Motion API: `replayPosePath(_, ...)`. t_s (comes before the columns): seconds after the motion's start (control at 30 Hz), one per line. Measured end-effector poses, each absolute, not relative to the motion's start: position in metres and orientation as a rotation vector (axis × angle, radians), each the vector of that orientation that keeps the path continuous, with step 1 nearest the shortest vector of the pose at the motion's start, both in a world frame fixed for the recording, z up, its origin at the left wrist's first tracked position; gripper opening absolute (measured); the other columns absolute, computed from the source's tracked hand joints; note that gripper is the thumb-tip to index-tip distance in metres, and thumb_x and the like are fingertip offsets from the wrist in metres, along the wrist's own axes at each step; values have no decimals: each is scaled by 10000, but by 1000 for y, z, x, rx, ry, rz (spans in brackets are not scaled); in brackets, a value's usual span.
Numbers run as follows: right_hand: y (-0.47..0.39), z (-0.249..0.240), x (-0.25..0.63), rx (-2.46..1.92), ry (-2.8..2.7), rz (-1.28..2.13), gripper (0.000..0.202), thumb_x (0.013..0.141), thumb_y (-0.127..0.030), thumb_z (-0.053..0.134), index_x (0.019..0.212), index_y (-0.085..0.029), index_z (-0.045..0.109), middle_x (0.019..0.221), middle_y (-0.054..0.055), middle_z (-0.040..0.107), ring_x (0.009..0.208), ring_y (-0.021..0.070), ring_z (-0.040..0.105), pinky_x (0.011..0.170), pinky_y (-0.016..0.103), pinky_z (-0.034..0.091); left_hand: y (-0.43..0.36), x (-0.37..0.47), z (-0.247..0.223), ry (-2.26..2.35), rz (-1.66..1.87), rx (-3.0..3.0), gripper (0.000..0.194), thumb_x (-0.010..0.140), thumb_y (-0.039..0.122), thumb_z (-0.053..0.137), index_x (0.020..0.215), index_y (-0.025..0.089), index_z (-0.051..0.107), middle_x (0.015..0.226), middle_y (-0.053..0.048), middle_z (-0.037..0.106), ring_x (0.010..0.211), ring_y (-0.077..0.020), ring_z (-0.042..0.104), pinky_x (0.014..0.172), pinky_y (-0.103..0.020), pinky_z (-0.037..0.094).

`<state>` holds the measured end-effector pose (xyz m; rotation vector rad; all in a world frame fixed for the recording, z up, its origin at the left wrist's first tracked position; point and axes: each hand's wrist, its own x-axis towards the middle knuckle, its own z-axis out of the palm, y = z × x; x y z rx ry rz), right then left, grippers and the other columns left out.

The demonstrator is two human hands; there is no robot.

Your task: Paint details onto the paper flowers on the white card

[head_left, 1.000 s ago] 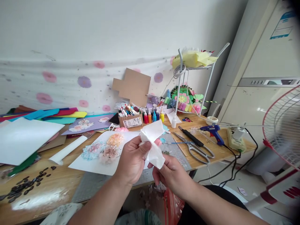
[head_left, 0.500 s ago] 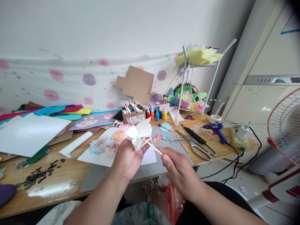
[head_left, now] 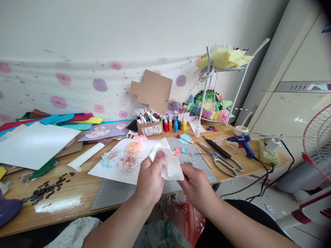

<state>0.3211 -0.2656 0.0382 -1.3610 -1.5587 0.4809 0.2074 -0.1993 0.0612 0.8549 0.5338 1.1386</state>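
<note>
A crumpled white tissue [head_left: 171, 166] is bunched in my left hand [head_left: 151, 175], whose thumb presses on top of it. My right hand [head_left: 195, 182] is closed at the tissue's lower right corner, its fingertips against the edge. Whether the thin brush is inside the tissue is hidden. Behind my hands a white sheet [head_left: 103, 172] with fluffy blue, orange and brownish flower shapes [head_left: 134, 147] lies over a grey cutting mat [head_left: 103, 196]. Small pink and blue paint dabs [head_left: 184, 150] lie beyond the tissue, beside a thin blue brush [head_left: 198, 153].
Scissors [head_left: 222, 163], a blue glue gun [head_left: 241, 143] and a power strip [head_left: 269, 151] lie at the right. Paint bottles [head_left: 175, 125] and a pen box [head_left: 150, 128] stand behind. Black pieces [head_left: 46, 189] and stacked paper [head_left: 38, 141] are at the left.
The tissue, spread in my left palm before, is now folded and gripped under the thumb. The brush my right hand held is out of sight, and that hand now meets the tissue's corner.
</note>
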Motion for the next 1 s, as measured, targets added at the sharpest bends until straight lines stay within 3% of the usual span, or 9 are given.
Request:
replayPosePath(0.2,-270,46,323,-1360,-1557,596,278,917,-340,485,688,-187,527,676,-8,553,773,163,595,674,240,430,-198,207,69,523,1137,780,494,580,458,857,882,118,664,806,-91,727,836,-277,698,748,-352,565)
replayPosePath(0.4,-272,46,327,-1397,-1549,635,328,915,-433,489,721,-181,569,686,2,566,785,175,587,680,261,420,-188,204,74,501,1109,631,284,851,390,626,864,109,671,742,-91,712,785,-231,703,793,-354,580)
replayPosePath(0.57,-278,42,328,-1367,-1409,649,296,912,-446,500,937,-194,655,745,8,624,689,135,554,594,238,405,-169,189,84,443,1097,543,339,962,310,407,853,137,677,818,-73,723,821,-171,702,806,-288,582)
replayPosePath(0.67,-277,44,325,-1204,-1310,621,288,869,-412,593,1081,-223,635,695,-23,588,568,96,471,505,215,350,-172,192,79,422,1017,536,249,931,235,450,917,135,678,880,-85,725,855,-185,702,814,-311,584)
replayPosePath(0.73,-270,45,321,-1132,-1323,564,392,830,-375,651,1191,-238,585,694,-33,579,549,94,447,512,220,359,-179,200,72,419,968,547,199,883,174,512,1009,151,665,904,-81,721,834,-176,699,805,-298,578)
replayPosePath(0.8,-260,44,317,-1138,-1341,500,461,795,-350,682,1225,-239,558,752,-18,613,592,109,493,571,241,412,-187,209,65,418,930,564,291,821,112,562,1093,179,641,922,-68,714,824,-167,692,823,-294,567)
replayPosePath(0.9,-244,38,315,-1228,-1309,422,271,777,-308,671,1030,-219,627,771,-3,633,637,129,535,610,260,432,-196,219,62,414,875,596,338,800,143,574,1133,167,627,1000,-90,703,925,-199,679,918,-348,540)
replayPosePath(0.97,-239,35,313,-1288,-1276,371,83,784,-278,640,811,-201,625,653,-22,582,578,115,492,567,250,391,-203,221,63,404,861,630,324,844,297,554,1105,126,641,1055,-132,690,1015,-244,657,963,-393,519)
replayPosePath(1.0,-239,35,312,-1306,-1263,350,87,792,-270,619,747,-196,607,617,-27,561,560,110,477,554,246,374,-206,221,63,399,871,655,358,851,365,551,1089,117,648,1071,-143,686,1050,-262,644,978,-406,510)
